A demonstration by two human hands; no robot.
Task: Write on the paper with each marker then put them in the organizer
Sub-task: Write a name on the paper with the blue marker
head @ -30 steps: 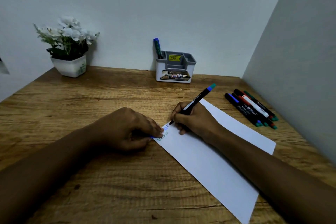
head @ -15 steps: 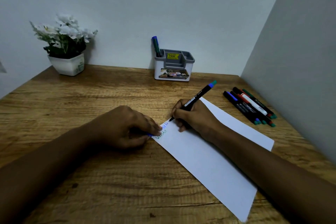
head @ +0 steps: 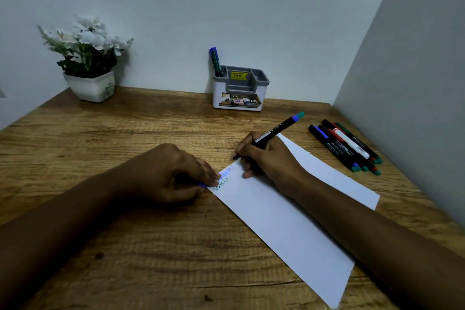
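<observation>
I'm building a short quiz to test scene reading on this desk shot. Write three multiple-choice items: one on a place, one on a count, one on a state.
1. Where does the organizer stand?
A. In a drawer.
B. At the back of the table, by the wall.
C. On a shelf.

2. How many markers stand in the organizer?
A. One.
B. None.
C. Three.

3. What is the right hand doing?
A. Lying flat and empty.
B. Reaching into the organizer.
C. Gripping a black marker, tip down at the paper.

Key:
1 B, it sits on the wooden top right against the wall.
2 A, a single blue-capped marker juts from its left compartment.
3 C, the fingers are curled round the barrel in a writing grip at the paper's far corner.
</observation>
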